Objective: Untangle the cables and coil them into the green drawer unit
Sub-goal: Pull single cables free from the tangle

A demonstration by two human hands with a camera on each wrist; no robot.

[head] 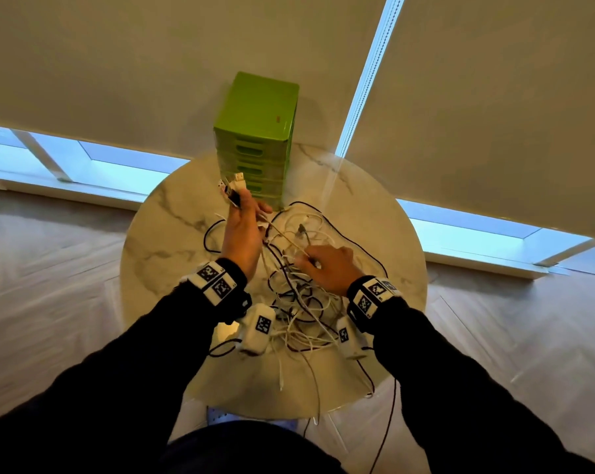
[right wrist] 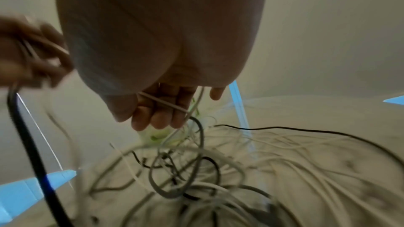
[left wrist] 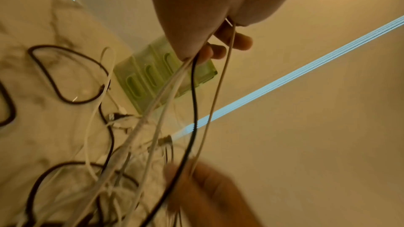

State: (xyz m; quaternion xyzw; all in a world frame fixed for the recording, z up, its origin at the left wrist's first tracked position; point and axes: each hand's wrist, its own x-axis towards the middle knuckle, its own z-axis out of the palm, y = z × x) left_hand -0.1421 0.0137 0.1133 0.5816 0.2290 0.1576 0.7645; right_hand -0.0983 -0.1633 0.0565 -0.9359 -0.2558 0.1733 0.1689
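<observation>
A tangle of white and black cables (head: 299,295) lies on the round marble table (head: 172,241). My left hand (head: 244,217) is raised in front of the green drawer unit (head: 255,131) and grips a bunch of cable ends, their plugs (head: 234,188) sticking up above the fist. From that fist (left wrist: 207,44) several white cables and one black cable (left wrist: 193,92) hang down to the heap. My right hand (head: 326,265) hovers over the tangle, its fingers (right wrist: 157,113) curled round a thin beige cable (right wrist: 161,103). The drawers of the green unit (left wrist: 153,78) look closed.
Some cables trail over the table's near edge (head: 289,412) toward the floor. Roller blinds (head: 118,63) and a low window strip (head: 84,159) stand behind the table. Bare marble shows left of the heap.
</observation>
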